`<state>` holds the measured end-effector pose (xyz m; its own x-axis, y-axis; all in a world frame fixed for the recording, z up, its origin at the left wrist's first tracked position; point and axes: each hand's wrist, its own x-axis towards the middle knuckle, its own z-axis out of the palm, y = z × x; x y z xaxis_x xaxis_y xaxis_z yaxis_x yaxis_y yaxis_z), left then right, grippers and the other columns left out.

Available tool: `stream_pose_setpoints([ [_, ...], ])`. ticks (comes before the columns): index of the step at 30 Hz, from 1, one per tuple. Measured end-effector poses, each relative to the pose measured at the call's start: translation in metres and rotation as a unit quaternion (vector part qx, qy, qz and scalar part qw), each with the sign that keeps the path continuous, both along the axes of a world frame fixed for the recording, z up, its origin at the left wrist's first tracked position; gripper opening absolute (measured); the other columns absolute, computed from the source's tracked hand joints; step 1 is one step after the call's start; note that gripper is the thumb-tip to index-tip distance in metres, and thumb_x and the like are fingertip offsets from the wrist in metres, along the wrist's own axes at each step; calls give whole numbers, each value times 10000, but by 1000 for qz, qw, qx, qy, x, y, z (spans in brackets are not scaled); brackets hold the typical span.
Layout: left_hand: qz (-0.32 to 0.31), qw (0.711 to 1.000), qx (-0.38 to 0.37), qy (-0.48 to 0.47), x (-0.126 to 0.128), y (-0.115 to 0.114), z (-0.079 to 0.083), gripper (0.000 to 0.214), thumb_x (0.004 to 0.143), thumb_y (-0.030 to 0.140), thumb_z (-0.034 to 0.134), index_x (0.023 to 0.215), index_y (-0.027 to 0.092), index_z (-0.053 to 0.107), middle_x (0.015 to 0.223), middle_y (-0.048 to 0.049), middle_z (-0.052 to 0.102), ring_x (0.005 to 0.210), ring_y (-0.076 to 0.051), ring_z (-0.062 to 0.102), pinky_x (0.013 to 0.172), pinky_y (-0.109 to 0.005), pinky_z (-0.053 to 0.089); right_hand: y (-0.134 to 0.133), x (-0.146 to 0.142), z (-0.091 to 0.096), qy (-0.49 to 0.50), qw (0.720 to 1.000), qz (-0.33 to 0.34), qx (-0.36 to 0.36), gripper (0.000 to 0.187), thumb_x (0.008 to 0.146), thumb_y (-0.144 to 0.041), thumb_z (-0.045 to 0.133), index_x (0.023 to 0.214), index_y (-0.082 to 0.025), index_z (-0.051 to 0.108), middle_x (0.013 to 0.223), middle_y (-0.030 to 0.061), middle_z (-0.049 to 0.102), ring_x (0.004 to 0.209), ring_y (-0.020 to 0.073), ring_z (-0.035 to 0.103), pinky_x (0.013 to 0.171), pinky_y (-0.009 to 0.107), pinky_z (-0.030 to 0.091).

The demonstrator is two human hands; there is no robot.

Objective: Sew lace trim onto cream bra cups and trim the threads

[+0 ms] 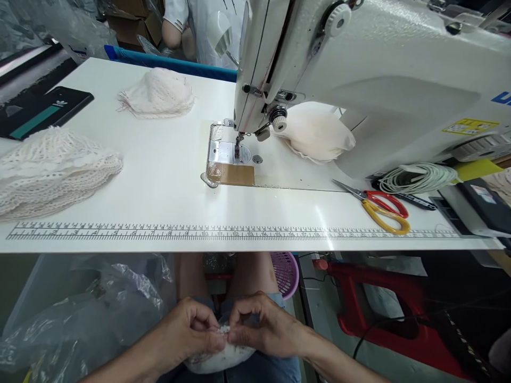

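Observation:
Over my lap, both hands pinch the edge of a white fabric piece (217,361), which looks gathered and rounded. My left hand (195,330) grips it between thumb and fingers, close beside my right hand (259,327), which pinches the same edge. A small bunched white bit shows between the fingertips; its detail is too small to make out. On the table above stands a sewing machine (359,74), its needle and presser foot (238,149) over the metal plate. A cream fabric piece (319,133) lies under the machine's arm.
White lace pieces (51,170) are stacked at the table's left, with another white piece (159,93) behind. Scissors (383,208) and coiled cord (419,178) lie at right. A printed ruler (235,234) runs along the front edge. Plastic bags (96,314) hang left of my legs.

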<state>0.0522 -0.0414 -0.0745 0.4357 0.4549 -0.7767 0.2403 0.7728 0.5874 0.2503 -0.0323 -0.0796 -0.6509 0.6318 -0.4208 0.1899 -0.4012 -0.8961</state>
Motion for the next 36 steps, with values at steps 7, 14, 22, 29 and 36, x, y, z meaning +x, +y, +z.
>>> stream_pose_setpoints([
  [7,-20,1000,12,-2,3,3,4,414,564,496,752,516,159,517,411,76,387,421,-63,281,423,-205,205,0,4,2,-9,999,10,38,180,792,-288,655,779,-108,662,645,-8,563,592,90,481,541,165,357],
  [14,-26,999,7,28,6,1,3,432,583,468,741,500,188,423,407,98,326,422,-56,232,418,-207,167,1,5,2,-42,994,30,93,217,796,-336,648,797,-120,647,649,-18,545,599,90,472,530,165,326],
  [22,-125,987,86,43,-6,-1,3,348,649,353,644,532,193,358,534,78,243,541,-89,226,477,-225,144,1,5,1,-24,998,38,36,327,813,-440,606,798,-114,639,639,-18,519,579,86,427,511,170,317],
  [29,-144,981,99,87,-5,1,18,211,647,307,616,555,166,489,504,72,324,523,-96,291,464,-219,169,0,0,-3,15,999,-7,-31,432,719,-540,679,705,-110,630,595,-20,532,537,78,430,496,174,335],
  [36,-154,979,103,79,-9,2,21,186,664,272,623,549,145,549,484,76,325,505,-87,286,468,-217,168,2,5,-1,21,997,8,-75,449,606,-535,767,714,-110,670,600,-22,545,542,74,441,506,176,338],
])
